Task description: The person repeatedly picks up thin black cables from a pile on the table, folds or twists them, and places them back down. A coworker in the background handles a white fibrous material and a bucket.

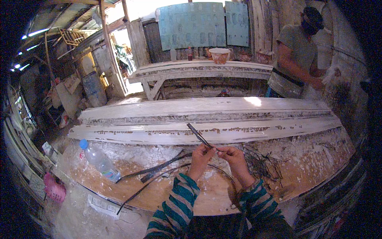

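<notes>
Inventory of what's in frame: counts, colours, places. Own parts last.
Held dark strip: 1, near-black, at the fingertips
Loose strips: several, black, on near table, left of centre
Strand tangle: 1, dark, table right
Near bottle: 1, clear, blue cap, table left
Near table: 1, brown with white residue, foreground
Long pieces: at least 2, whitish, across table's far side
Pink bundle: 1, pink, lower left
Back bench: 1, whitish, behind
Tub: 1, whitish-orange, on bench
Panels: 2, blue-green, back wall
Co-worker: 1, greyish shirt, right rear
Striped sleeves: 2, teal-grey, bottom
Left hand: 1, bare, centre
Right hand: 1, bare, right of centre
</notes>
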A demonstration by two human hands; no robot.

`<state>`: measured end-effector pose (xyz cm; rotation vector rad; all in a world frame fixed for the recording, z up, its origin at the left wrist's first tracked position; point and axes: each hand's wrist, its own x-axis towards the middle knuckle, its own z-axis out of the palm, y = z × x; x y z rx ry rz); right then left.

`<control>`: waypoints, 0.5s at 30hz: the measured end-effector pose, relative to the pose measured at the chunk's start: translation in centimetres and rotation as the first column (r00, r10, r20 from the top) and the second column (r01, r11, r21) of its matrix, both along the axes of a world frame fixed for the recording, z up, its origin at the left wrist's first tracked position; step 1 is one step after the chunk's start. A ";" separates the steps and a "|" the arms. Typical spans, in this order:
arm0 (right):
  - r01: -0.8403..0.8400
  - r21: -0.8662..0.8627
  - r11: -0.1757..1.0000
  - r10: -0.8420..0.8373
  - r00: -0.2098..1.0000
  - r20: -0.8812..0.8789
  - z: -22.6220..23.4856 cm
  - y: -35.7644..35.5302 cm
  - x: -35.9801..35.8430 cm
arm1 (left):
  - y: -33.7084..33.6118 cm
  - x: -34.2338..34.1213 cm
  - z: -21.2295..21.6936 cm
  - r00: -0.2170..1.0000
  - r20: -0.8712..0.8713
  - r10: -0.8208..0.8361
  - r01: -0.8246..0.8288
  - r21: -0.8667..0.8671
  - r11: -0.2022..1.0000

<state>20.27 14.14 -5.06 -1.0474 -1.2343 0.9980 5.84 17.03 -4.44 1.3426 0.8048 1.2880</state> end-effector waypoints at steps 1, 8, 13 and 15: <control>-0.007 -0.011 1.000 0.007 1.000 -0.014 0.0 0.0 0.1 | -0.1 0.0 0.1 1.000 0.004 -0.008 0.008 -0.016 1.000; -0.128 -0.079 0.989 0.121 0.989 -0.086 -0.1 0.2 0.4 | -0.6 0.6 0.4 0.997 0.053 -0.048 0.043 0.075 0.996; -0.193 -0.154 0.969 0.166 0.971 -0.173 0.6 0.0 0.1 | 0.0 0.5 -0.5 0.999 -0.031 0.014 -0.008 0.174 0.985; -0.178 -0.191 0.965 0.144 0.973 -0.179 1.3 -0.5 0.0 | 0.2 0.5 -0.6 1.000 -0.001 0.022 -0.022 0.176 0.984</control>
